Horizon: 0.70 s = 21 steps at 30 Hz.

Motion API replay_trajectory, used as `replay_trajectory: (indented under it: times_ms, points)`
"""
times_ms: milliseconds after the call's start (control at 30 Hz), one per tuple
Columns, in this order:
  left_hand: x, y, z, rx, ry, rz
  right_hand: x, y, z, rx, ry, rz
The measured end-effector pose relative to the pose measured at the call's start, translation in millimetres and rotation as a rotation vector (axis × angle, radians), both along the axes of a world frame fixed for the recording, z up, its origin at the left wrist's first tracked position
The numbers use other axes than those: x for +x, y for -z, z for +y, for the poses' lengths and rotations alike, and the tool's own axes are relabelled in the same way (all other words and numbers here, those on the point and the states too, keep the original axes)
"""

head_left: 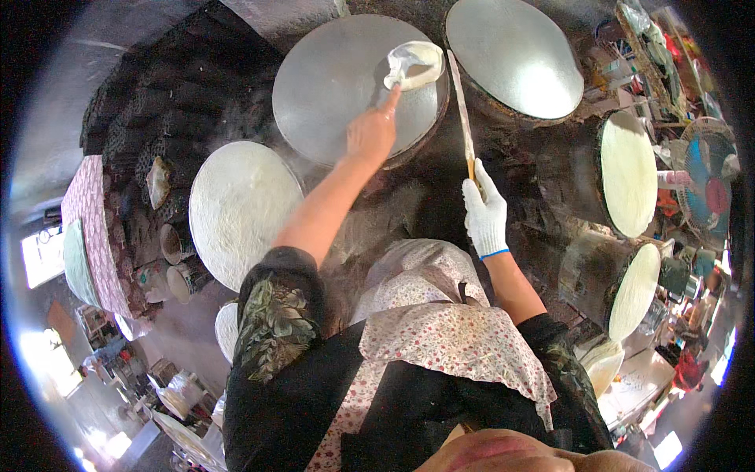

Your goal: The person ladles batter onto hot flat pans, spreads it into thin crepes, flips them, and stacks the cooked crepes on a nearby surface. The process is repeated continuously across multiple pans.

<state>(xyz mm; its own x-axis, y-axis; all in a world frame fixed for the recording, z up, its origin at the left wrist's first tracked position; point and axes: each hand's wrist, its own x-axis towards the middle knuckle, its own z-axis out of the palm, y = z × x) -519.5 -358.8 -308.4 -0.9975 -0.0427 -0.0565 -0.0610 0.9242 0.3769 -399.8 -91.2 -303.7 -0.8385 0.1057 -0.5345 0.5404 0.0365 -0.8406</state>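
Note:
My bare left hand (372,136) reaches over the large round grey griddle (330,86) ahead of me. Its fingertips are closed at the near edge of a soft, looped lump of white dough (429,57), which sits at the griddle's right side. Most of the other fingers are curled and partly hidden. My right hand (486,211), in a white knit glove with a blue cuff, is closed round the handle of a long thin wooden stick (462,106). Smeared pale along its length, the stick points away from me between that griddle and a second one.
The second grey griddle (515,59) stands at the far right. Round griddles covered in white sheets lie at left (245,214) and right (627,175), with another right one (635,291) nearer. A standing fan (708,185) is at the right edge; dark stacked blocks (149,110) rise at left.

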Motion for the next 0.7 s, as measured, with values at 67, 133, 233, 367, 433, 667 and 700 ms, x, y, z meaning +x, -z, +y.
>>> replay_trajectory:
  times_ms: [67,133,233,367,433,667,700]
  points:
    - [-9.6,5.5,-19.9,-0.072,0.004,0.112,7.9,5.0,-16.6,0.066,-0.044,0.202]
    - [-18.5,6.9,-37.4,-0.035,-0.023,0.082,3.7,0.9,-40.8,0.416,-0.123,0.348]
    - [-23.6,-11.2,-62.0,0.212,-0.198,0.223,-29.9,-17.3,-86.9,0.567,-0.262,0.014]
    - [-12.3,-81.9,-100.0,0.901,-0.412,0.571,-69.0,-36.0,-112.1,0.488,-0.295,0.333]
    - [14.5,-113.4,-111.9,0.945,-0.303,0.596,-72.5,-36.6,-108.7,0.487,-0.222,0.419]
    - [146.5,-94.7,-59.8,1.078,-0.463,0.000,-70.5,-21.2,-116.7,0.705,-0.391,0.310]
    - [159.9,-89.4,-52.9,1.135,-0.445,0.031,-78.0,-21.1,-121.8,0.744,-0.442,0.304]
